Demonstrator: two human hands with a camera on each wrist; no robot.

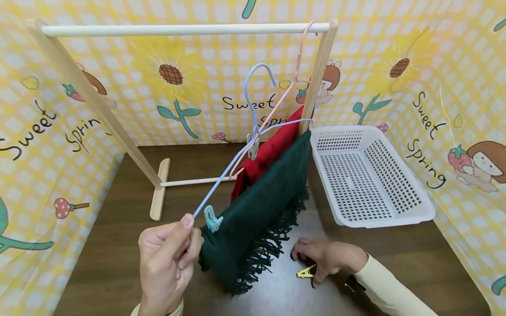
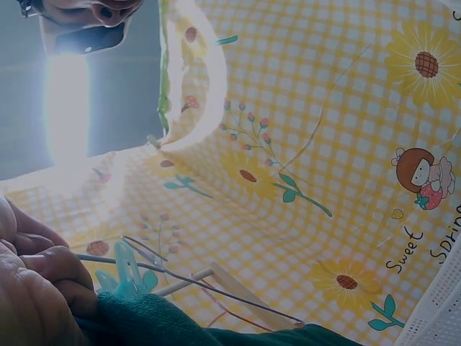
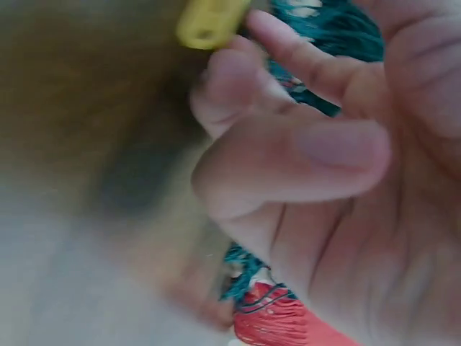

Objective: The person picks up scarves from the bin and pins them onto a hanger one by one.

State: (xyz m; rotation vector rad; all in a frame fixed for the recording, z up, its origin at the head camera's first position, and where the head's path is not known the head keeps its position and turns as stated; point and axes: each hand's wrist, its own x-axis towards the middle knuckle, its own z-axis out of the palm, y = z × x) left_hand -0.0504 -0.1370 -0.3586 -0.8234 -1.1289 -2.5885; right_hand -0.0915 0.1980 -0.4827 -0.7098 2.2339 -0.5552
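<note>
My left hand (image 1: 168,259) grips one end of a blue clothes hanger (image 1: 221,177), whose hook points up. Over the hanger hangs a dark green fringed scarf (image 1: 262,197), which reaches down beside the left fingers. A teal clothespin (image 1: 213,219) is clipped on the scarf near that hand, and a grey clothespin (image 1: 253,148) sits by the hanger's middle. Low over the table, my right hand (image 1: 332,259) has its fingers spread around a yellow clothespin (image 1: 305,272). In the right wrist view the yellow clothespin (image 3: 211,23) shows just beyond the fingertips.
A wooden rack with a white top rod (image 1: 178,30) stands behind. At its right end hangs a pink hanger (image 1: 299,52) with a red cloth (image 1: 272,149). A white perforated basket (image 1: 340,193) lies at the right. Patterned yellow cloth (image 1: 221,66) walls the table.
</note>
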